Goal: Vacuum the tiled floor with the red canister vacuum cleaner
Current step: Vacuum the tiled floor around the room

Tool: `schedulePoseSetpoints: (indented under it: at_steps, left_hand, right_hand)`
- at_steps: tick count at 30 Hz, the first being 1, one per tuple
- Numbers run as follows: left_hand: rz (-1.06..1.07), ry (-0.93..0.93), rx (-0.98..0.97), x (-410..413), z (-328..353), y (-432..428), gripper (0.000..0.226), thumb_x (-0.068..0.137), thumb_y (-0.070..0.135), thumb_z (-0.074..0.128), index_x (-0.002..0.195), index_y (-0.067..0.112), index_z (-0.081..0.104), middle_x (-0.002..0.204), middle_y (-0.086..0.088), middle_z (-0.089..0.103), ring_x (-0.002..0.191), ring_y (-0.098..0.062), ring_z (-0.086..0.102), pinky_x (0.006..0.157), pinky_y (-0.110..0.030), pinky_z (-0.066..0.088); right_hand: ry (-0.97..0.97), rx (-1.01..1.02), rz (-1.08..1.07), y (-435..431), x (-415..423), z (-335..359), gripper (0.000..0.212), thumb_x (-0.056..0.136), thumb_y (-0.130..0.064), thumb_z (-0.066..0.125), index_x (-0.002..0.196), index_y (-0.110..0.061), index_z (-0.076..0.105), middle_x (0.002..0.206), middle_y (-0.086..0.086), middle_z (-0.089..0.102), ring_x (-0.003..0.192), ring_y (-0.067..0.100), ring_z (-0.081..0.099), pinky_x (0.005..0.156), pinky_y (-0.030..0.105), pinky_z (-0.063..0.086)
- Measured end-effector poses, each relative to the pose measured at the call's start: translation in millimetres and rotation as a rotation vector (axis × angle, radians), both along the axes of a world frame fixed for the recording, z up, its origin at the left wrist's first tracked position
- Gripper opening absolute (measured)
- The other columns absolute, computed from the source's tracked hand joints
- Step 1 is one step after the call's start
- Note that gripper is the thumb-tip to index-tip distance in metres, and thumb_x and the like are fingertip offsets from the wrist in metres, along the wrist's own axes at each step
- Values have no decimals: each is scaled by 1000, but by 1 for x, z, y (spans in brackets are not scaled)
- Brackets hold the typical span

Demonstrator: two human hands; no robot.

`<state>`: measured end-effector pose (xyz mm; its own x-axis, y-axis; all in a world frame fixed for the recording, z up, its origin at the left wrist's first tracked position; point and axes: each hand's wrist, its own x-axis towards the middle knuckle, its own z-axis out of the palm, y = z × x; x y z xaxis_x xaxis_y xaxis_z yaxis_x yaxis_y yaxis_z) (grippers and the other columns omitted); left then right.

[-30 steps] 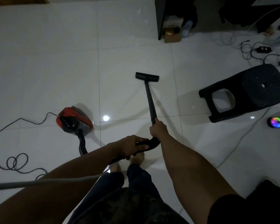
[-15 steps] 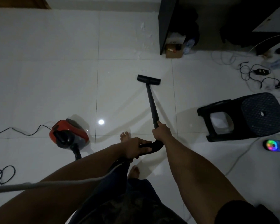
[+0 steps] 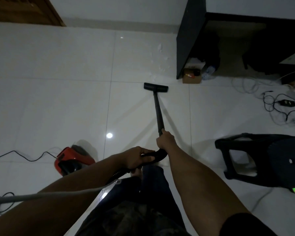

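The person stands on the white tiled floor [image 3: 58,99] with both arms reaching toward 12 o'clock. The right hand [image 3: 165,141] grips the lower end of the black wand [image 3: 158,113], fingers wrapped fully round the tube. The left hand [image 3: 134,158], just behind it at 7 o'clock, has its fingers closed round the curved black handle [image 3: 156,155], from which the ribbed hose [image 3: 117,174] runs back under the left forearm. The wand slants forward to the flat black floor head [image 3: 155,87], which lies on the tile at 12 o'clock, just short of a grout line and some white scraps [image 3: 158,53] scattered beyond it. The red canister vacuum cleaner [image 3: 73,160] sits on the floor at 9 o'clock from the hands, with its black power cord [image 3: 24,156] trailing off toward the left edge. At 3 o'clock a black plastic stool [image 3: 262,160] lies tipped on its side. At 1 o'clock a black cabinet [image 3: 186,48] stands against the wall, with a small cardboard box [image 3: 192,77] and a plastic bottle [image 3: 209,72] at its foot. Tangled cables [image 3: 276,106] lie at 2 o'clock, and a wooden door [image 3: 24,11] shows at 11 o'clock.
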<state>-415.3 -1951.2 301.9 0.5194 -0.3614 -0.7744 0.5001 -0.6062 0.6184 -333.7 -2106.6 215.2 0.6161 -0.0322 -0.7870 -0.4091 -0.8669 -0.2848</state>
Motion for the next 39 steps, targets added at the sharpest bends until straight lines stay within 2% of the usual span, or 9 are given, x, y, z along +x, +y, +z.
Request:
schedulePoseSetpoints:
  at_steps: [2, 6, 12, 19, 26, 29, 33, 36, 39]
  left_hand:
    - [-11, 3, 22, 21, 0, 7, 46, 99, 46, 54, 143, 32, 51, 79, -2, 66, 64, -27, 67, 45, -12, 45]
    - [-10, 9, 49, 66, 6, 13, 47, 102, 41, 51, 147, 29, 46, 87, 5, 60, 59, -1, 56, 49, -9, 44]
    - [25, 49, 50, 152, 5, 18, 48, 101, 43, 51, 148, 33, 43, 74, 3, 55, 39, 0, 55, 61, -32, 55]
    - [103, 45, 43, 227, -7, 12, 48, 99, 47, 52, 146, 38, 45, 73, -3, 59, 40, -9, 53, 55, -30, 54]
    - [118, 24, 33, 286, -18, 16, 49, 98, 50, 52, 145, 35, 47, 130, 6, 64, 111, -13, 62, 98, -29, 45]
    - [101, 13, 64, 318, -20, 33, 51, 97, 56, 49, 145, 40, 45, 126, 1, 62, 122, -23, 57, 109, -37, 39]
    - [91, 12, 40, 362, -19, 57, 50, 100, 47, 50, 147, 31, 44, 125, -4, 62, 101, -21, 66, 94, -27, 51]
    - [101, 12, 22, 399, -23, 75, 53, 99, 49, 52, 147, 30, 46, 138, -1, 59, 123, -23, 59, 104, -29, 44]
    - [129, 12, 37, 423, -24, 87, 50, 101, 42, 51, 149, 27, 44, 132, -9, 63, 118, -30, 60, 84, -23, 41]
  right_hand:
    - [-1, 11, -33, 8, 18, 0, 69, 96, -19, 49, 158, -24, 20, 136, 10, 54, 114, 28, 58, 77, 30, 46]
    - [22, 37, -83, 22, 61, -1, 72, 94, -17, 52, 157, -27, 20, 135, 9, 55, 114, 27, 59, 82, 32, 48]
    - [16, 34, -134, 27, 150, -3, 69, 96, -14, 46, 158, -28, 19, 131, 9, 57, 107, 26, 60, 74, 30, 45]
    - [8, -6, -78, 24, 236, -5, 69, 95, -14, 46, 157, -29, 21, 135, 10, 55, 112, 29, 59, 83, 34, 51]
    - [-8, -23, 54, 32, 307, -4, 70, 95, -14, 46, 158, -28, 19, 137, 10, 53, 113, 30, 58, 83, 34, 49]
    - [-9, -22, 36, 51, 341, -5, 69, 96, -14, 46, 157, -30, 19, 135, 10, 55, 108, 29, 60, 78, 34, 49]
    - [-8, -53, 40, 75, 381, -4, 69, 96, -14, 45, 157, -32, 19, 132, 11, 56, 105, 30, 60, 79, 37, 53]
    - [-48, -83, 60, 93, 417, -10, 69, 96, -15, 46, 157, -32, 19, 131, 13, 57, 108, 32, 61, 86, 40, 54]
    - [-38, -79, 92, 111, 440, -15, 70, 96, -15, 46, 157, -32, 19, 132, 13, 56, 110, 32, 60, 86, 39, 53]
